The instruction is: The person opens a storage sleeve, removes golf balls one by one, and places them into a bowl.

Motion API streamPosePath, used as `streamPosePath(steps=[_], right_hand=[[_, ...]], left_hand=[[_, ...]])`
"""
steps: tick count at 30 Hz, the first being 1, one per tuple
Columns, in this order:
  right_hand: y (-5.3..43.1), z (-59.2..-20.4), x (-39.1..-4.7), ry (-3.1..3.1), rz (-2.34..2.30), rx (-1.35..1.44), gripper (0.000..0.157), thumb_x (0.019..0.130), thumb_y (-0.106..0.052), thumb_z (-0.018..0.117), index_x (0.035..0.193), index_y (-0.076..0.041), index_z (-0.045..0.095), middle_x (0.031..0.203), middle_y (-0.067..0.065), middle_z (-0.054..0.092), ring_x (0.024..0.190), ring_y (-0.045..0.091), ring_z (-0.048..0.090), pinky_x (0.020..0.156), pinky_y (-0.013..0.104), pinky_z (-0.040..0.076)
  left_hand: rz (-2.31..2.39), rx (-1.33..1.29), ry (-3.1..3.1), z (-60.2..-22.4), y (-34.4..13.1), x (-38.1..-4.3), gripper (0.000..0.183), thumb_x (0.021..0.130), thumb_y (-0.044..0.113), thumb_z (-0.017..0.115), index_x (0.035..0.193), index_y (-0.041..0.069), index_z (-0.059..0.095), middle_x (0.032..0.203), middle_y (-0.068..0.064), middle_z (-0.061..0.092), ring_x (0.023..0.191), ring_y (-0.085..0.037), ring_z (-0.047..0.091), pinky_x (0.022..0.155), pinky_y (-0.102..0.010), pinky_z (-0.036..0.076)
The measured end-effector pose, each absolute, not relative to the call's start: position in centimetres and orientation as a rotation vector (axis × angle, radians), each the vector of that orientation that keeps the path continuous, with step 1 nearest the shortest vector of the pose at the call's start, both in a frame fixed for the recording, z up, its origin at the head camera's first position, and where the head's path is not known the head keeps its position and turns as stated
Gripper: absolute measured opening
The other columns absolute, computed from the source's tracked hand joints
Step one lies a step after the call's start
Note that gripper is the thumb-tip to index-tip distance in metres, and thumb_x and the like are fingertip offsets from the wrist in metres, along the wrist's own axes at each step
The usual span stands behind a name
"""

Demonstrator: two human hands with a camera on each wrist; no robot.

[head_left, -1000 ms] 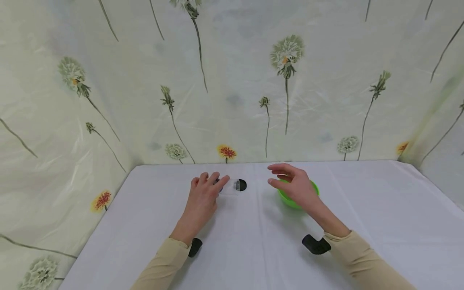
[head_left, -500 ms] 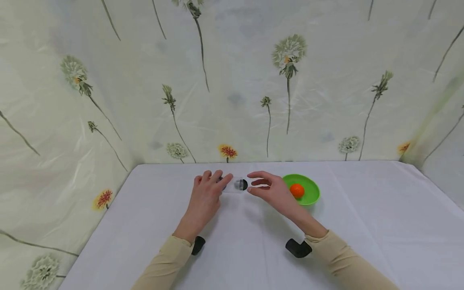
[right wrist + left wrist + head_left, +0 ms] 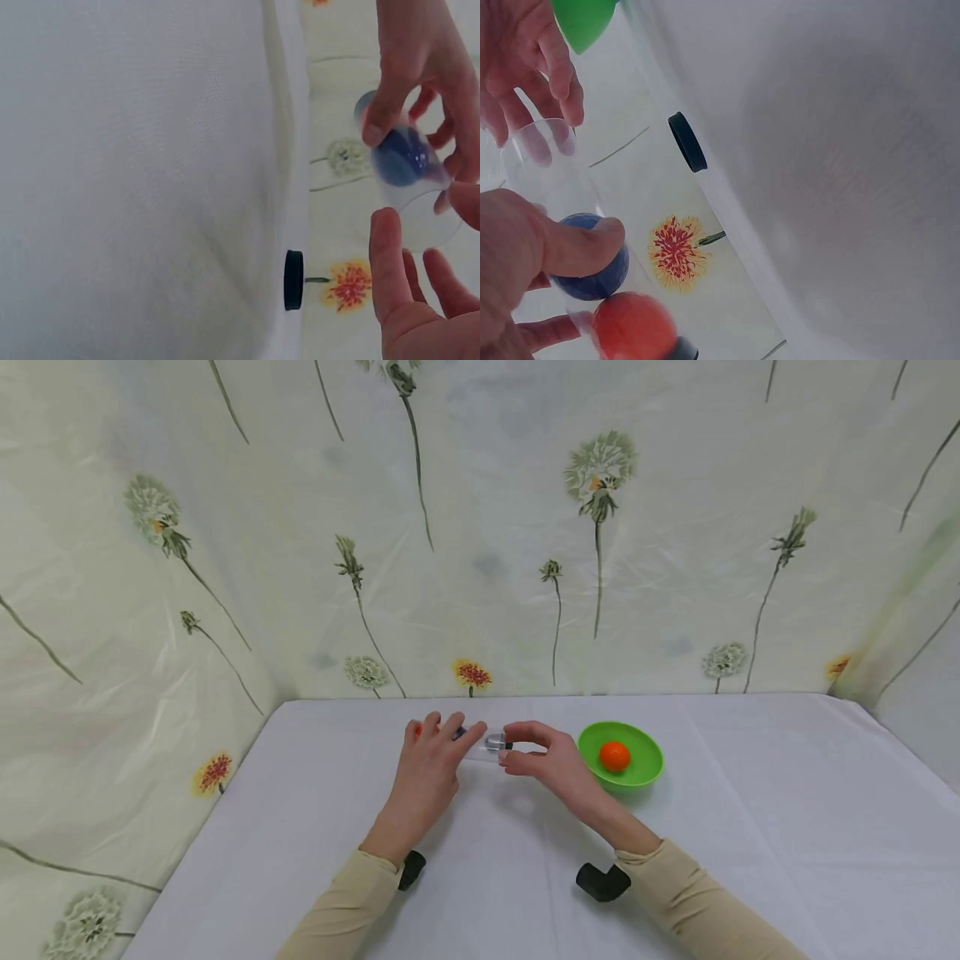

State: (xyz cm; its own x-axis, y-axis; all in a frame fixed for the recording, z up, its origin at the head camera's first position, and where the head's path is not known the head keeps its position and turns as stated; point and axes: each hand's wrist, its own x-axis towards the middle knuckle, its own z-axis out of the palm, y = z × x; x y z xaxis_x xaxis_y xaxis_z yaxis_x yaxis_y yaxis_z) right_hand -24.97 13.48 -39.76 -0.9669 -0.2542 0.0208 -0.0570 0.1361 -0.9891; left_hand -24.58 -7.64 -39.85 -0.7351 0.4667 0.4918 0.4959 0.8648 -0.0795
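Observation:
A clear plastic tube (image 3: 555, 176) is gripped in my left hand (image 3: 426, 768), thumb and fingers around its side. Inside it, a blue ball (image 3: 594, 259) lies against an orange-red ball (image 3: 634, 328), which is next to a dark piece (image 3: 682, 350) at the tube's far end. My right hand (image 3: 562, 770) is at the tube's open rim, its bent fingers spread around the mouth; in the left wrist view some show through the clear wall. Nothing is visible between those fingers, and firm contact with the rim cannot be judged.
A green bowl (image 3: 647, 760) stands to the right of my right hand, with an orange ball (image 3: 615, 757) in it. Beyond the tube, a black cap (image 3: 294, 280) rests near the edge of the white-covered table (image 3: 750, 827). A flower-patterned curtain (image 3: 480, 527) hangs behind.
My right hand has moved left from over the green bowl to the tube's mouth, uncovering the orange ball. My left hand keeps hold of the tube with little movement.

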Motion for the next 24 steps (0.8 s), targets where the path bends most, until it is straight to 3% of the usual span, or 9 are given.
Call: streamPosePath(steps=[9,17,24], right_hand=[[13.12,-40.33,-24.57,2.236,-1.968,-0.277,0.044,0.089,-0.024,0.074,0.130,-0.012,0.061,0.133,0.015,0.058,0.103,0.024,0.065,0.089,0.034,0.052],[12.94,-40.45,-24.19,2.212,-1.975,-0.277,0.051,0.090,-0.022,0.073,0.135,-0.007,0.056,0.134,0.014,0.057,0.104,0.025,0.065,0.090,0.035,0.052],[12.99,-40.53,-24.03,2.276,-1.929,-0.257,0.051,0.089,-0.027,0.074,0.135,-0.011,0.057,0.131,0.007,0.059,0.105,0.023,0.064,0.094,0.039,0.049]], left_hand=[[-0.019,-0.710,-2.464,-39.84,-7.75,-24.57,0.067,0.074,0.001,0.079,0.131,0.026,0.055,0.125,-0.004,0.050,0.116,-0.030,0.041,0.099,-0.055,0.032],[-0.004,-0.725,-2.470,-39.72,-7.84,-24.46,0.067,0.074,0.001,0.081,0.130,0.028,0.054,0.126,-0.004,0.050,0.119,-0.031,0.039,0.103,-0.058,0.029],[0.011,-0.743,-2.427,-39.71,-7.83,-24.39,0.069,0.071,-0.002,0.080,0.128,0.028,0.055,0.126,-0.004,0.049,0.121,-0.032,0.038,0.103,-0.057,0.029]])
